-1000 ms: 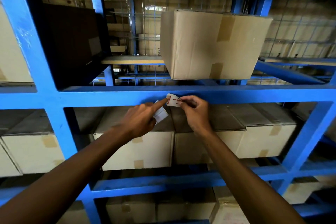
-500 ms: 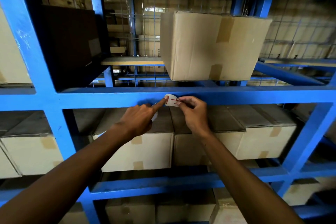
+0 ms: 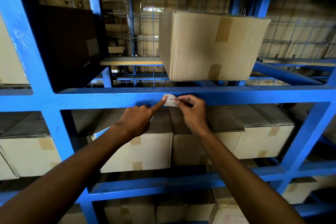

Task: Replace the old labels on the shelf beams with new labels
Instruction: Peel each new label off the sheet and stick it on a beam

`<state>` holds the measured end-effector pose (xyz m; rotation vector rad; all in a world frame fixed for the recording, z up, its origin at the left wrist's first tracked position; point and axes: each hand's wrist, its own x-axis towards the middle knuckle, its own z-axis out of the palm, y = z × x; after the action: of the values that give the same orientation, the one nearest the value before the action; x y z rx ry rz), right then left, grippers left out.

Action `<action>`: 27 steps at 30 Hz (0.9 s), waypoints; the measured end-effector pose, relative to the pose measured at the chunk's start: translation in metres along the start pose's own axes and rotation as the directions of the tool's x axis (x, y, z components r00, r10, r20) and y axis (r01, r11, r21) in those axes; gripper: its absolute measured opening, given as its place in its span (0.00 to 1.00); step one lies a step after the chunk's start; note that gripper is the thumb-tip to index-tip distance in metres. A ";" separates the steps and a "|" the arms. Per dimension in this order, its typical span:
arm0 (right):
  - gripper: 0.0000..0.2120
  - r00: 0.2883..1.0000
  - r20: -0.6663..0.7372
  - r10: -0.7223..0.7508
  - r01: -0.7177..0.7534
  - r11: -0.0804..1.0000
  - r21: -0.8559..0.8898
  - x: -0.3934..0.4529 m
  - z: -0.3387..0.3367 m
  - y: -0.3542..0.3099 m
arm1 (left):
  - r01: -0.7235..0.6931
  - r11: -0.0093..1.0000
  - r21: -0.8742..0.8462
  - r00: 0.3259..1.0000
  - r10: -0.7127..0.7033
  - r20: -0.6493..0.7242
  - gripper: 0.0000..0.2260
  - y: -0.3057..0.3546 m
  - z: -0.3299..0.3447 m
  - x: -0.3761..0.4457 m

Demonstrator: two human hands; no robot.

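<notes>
Sticking label onto beam — right hand pinches edge, left hand forefinger pins it; next likely smoothing flat.

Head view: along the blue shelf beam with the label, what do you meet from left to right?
Blue upright post → bare blue beam → left hand, forefinger on the label → white label with red marks → right hand pinching the label's right edge.

both hands press label onto blue beam.
</notes>
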<state>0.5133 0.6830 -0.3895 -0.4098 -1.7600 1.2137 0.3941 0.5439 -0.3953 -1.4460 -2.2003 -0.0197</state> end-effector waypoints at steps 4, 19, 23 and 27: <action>0.06 0.999 -0.023 -0.034 0.033 0.998 -0.057 0.002 0.001 0.000 | 0.009 1.000 0.012 1.000 -0.009 0.003 0.44 0.001 -0.004 0.000; 0.09 0.999 -0.036 0.025 -0.031 0.988 -0.153 0.015 -0.007 0.001 | 0.004 1.000 -0.013 1.000 -0.004 -0.004 0.46 0.001 0.001 0.001; 0.08 0.999 -0.032 0.015 -0.021 0.984 -0.179 0.017 -0.007 0.002 | -0.002 1.000 -0.014 1.000 0.002 0.006 0.46 0.002 0.001 0.001; 0.08 1.000 0.001 -0.007 0.007 0.975 -0.224 0.018 -0.009 0.004 | 0.008 1.000 -0.002 1.000 -0.008 0.012 0.45 0.002 -0.002 0.000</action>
<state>0.5109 0.7022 -0.3829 -0.5338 -1.9040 1.0123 0.3961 0.5445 -0.3943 -1.4415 -2.2165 -0.0160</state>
